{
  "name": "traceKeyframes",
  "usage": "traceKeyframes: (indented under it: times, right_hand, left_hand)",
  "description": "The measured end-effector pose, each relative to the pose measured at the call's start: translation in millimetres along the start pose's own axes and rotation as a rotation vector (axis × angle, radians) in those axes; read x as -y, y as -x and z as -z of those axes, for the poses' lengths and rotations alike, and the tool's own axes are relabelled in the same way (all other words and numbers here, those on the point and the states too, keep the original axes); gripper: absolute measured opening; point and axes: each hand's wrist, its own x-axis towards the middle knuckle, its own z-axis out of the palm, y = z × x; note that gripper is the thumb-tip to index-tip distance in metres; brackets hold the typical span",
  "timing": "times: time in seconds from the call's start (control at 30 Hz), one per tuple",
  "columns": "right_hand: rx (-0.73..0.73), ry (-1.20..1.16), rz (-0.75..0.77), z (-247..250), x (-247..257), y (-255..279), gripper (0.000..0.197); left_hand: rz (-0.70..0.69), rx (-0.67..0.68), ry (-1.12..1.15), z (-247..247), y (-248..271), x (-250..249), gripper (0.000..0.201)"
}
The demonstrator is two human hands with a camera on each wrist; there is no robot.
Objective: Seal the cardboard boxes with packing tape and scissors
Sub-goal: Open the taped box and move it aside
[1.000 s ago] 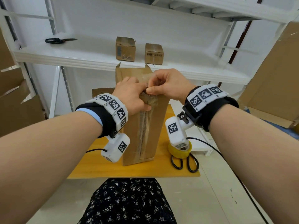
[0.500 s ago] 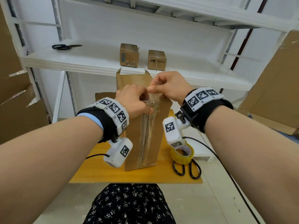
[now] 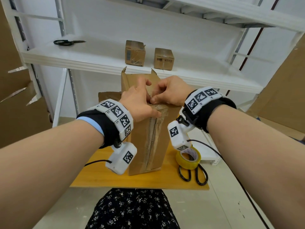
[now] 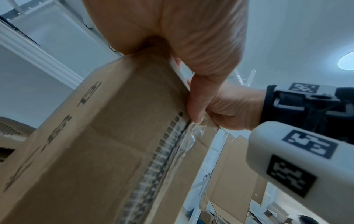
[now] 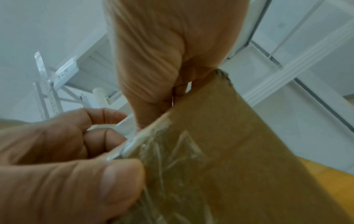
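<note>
Two hands, left hand (image 3: 138,103) and right hand (image 3: 170,91), are pinching crinkly tape (image 3: 159,111) on the box (image 3: 146,146); pulling hard could be tearing it.

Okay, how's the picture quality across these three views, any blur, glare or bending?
Head view: sharp, evenly lit, wide-angle bend curving the shelf edge. Left wrist view: the tall box is streaked with motion blur, and a ceiling light glares at the right edge. Right wrist view: soft throughout, the left hand blurred up close.

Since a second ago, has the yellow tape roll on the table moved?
No. The yellow tape roll still sits beside the tall box, over the scissors handles.
</note>
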Motion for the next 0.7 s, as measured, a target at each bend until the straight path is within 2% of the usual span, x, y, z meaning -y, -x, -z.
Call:
traceKeyframes:
  times: [0.23, 0.37, 0.5, 0.7]
  right_hand:
    - [0.007, 0.087, 0.011, 1, -1, -4, 0.027]
    - [0.015, 0.079, -0.041, -1, -3, -6, 0.024]
    - [-0.004, 0.089, -0.092, -1, -3, -9, 0.033]
    - [-0.024, 0.136, -0.121, -2, -3, -17, 0.032]
  left_hand:
    - [-0.035, 0.023, -0.090, 2, 4, -6, 0.086]
    - [-0.076, -0.024, -0.145, -4, 5, -2, 0.086]
    - [-0.076, -0.040, -0.194, -6, 6, -1, 0.090]
    - [-0.108, -0.029, -0.271, -6, 7, -4, 0.077]
